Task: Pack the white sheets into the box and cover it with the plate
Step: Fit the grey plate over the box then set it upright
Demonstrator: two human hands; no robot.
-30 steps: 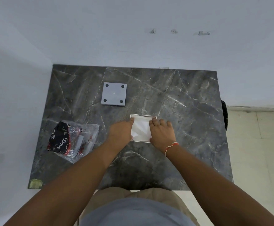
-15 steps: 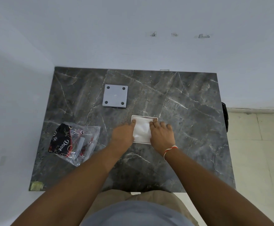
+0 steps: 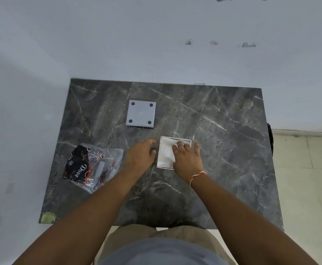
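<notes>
A small square white box (image 3: 161, 142) sits mid-table with crumpled white sheets (image 3: 166, 153) inside it. My right hand (image 3: 187, 157) lies over the box's right half, fingers spread and pressing down on the sheets. My left hand (image 3: 142, 154) rests on the table just left of the box, apart from it, fingers loosely curled and holding nothing. The grey square plate (image 3: 141, 116), with a dark round hole near each corner, lies flat farther back and to the left of the box.
The dark marble table (image 3: 223, 169) stands against a white wall. A clear plastic bag (image 3: 91, 165) with a black-and-red printed pouch lies at the left. A tiled floor shows to the right of the table.
My left hand has come off the box's left edge and moved left onto the table. My right hand has slid farther over the box, onto the sheets.
</notes>
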